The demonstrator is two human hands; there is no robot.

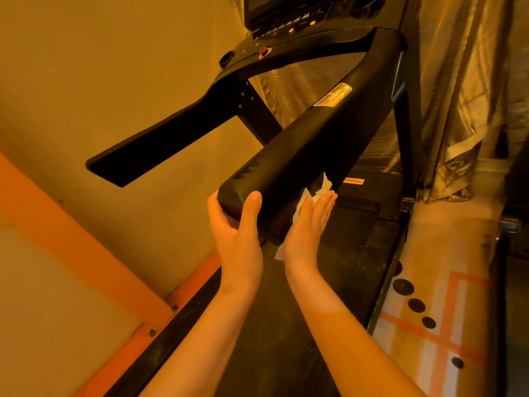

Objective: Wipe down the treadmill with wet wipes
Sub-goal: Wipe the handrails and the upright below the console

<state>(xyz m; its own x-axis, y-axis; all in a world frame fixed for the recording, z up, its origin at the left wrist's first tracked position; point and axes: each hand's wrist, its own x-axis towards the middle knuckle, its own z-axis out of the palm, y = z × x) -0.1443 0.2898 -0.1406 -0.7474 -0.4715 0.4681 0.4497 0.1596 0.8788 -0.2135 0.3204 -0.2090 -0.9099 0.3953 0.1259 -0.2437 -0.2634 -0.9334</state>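
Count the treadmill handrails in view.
2. The near handrail, centre, its end held by the left hand, right hand pressing a wet wipe to its side; the far handrail to its left.

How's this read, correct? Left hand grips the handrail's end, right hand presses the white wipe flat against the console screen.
Wrong surface. In the head view the right hand presses the white wipe flat against the side of the same handrail, close to its end. The left hand does grip the handrail's end.
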